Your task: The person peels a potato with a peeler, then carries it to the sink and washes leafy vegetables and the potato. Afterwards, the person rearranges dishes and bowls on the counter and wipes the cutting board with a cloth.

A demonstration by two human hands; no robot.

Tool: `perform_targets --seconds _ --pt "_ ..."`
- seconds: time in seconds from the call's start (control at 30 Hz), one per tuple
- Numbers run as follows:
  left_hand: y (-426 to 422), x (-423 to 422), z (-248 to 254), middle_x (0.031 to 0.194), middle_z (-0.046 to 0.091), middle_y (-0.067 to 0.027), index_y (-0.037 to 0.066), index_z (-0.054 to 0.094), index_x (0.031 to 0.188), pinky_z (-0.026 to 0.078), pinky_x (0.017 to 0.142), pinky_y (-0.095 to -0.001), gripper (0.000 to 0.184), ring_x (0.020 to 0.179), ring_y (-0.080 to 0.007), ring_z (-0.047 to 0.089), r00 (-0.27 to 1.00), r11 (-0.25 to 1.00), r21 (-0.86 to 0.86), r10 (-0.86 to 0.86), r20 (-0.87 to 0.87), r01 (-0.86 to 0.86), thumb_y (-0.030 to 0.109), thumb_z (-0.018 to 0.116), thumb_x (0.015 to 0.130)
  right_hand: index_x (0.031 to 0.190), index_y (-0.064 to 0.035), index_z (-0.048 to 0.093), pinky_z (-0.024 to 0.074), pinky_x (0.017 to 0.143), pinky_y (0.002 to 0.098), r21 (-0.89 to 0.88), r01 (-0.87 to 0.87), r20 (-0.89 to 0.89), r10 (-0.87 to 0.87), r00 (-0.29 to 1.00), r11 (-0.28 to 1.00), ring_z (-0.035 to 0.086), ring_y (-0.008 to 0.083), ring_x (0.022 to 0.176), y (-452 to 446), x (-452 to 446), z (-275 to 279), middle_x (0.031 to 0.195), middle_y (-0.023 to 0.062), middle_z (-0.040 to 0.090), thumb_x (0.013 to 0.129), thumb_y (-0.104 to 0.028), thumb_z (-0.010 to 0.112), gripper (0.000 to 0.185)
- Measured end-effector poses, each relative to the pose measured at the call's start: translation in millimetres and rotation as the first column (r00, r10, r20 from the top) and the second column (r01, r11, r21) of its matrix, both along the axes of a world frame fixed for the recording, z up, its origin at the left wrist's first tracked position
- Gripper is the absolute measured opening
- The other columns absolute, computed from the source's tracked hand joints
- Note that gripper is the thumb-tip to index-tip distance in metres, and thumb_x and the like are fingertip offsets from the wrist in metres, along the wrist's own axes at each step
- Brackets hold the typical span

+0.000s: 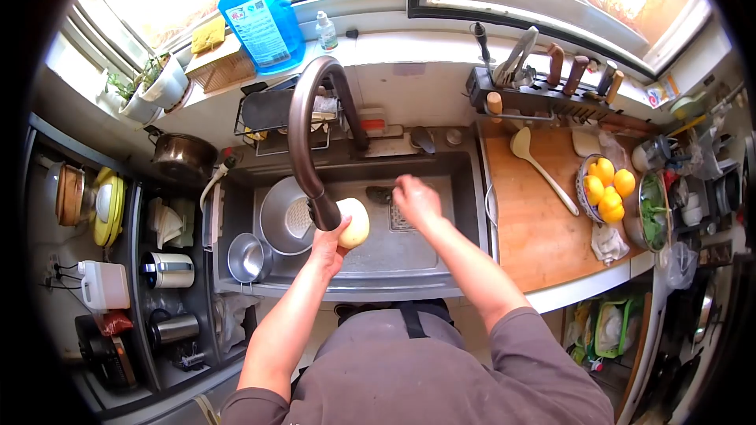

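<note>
Directly below the mouth of the curved brown faucet, my left hand grips a pale yellow, rounded fruit or vegetable. Its exact kind is unclear. My right hand hovers over the right half of the sink with fingers curled closed; whatever they may hold is hidden. Just left of those fingers, a small dark object lies on the sink floor, near a drain grate. A large metal bowl and a small metal pot sit at the sink's left end.
Right of the sink, a wooden board bears a ladle and a bowl of yellow-orange fruit. A knife rack stands behind it. On the sill is a blue bottle; a dark pot sits left.
</note>
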State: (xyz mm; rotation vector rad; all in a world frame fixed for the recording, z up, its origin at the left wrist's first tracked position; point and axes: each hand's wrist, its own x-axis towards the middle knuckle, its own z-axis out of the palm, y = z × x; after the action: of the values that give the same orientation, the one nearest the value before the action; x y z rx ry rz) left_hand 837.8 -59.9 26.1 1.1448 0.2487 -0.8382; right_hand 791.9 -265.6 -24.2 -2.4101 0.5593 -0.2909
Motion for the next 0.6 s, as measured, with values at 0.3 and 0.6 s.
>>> perform_targets --seconds 0.3,0.6 --pt "3.3 -2.5 9.4 0.105 0.058 -0.0046 0.005 0.051 0.115 0.045 0.082 -0.0299 0.053 0.095 -0.0139 0.056 0.993 0.982 0.189 -0.041 0.112 0.019 0.016 0.077 0.07 0.121 0.0021 0.041 0.0497 0.074 0.0429 -0.209 0.055 -0.44 -0.144 0.886 0.976 0.063 0.0337 0.085 -94.3 70.3 9.2 0.09 0.0216 0.064 0.088 -0.043 0.04 0.056" --pt "11.8 -3.1 -14.9 0.104 0.059 -0.0055 0.004 0.051 0.113 0.044 0.085 -0.0286 0.056 0.095 -0.0143 0.056 0.96 0.958 0.287 -0.063 0.271 -0.018 0.017 0.08 0.067 0.119 0.009 0.04 0.0485 0.081 0.0401 -0.063 0.292 -0.474 -0.286 0.832 0.954 0.062 0.0338 0.094 -76.6 90.0 11.6 0.098 0.0225 0.063 0.087 -0.041 0.044 0.06"
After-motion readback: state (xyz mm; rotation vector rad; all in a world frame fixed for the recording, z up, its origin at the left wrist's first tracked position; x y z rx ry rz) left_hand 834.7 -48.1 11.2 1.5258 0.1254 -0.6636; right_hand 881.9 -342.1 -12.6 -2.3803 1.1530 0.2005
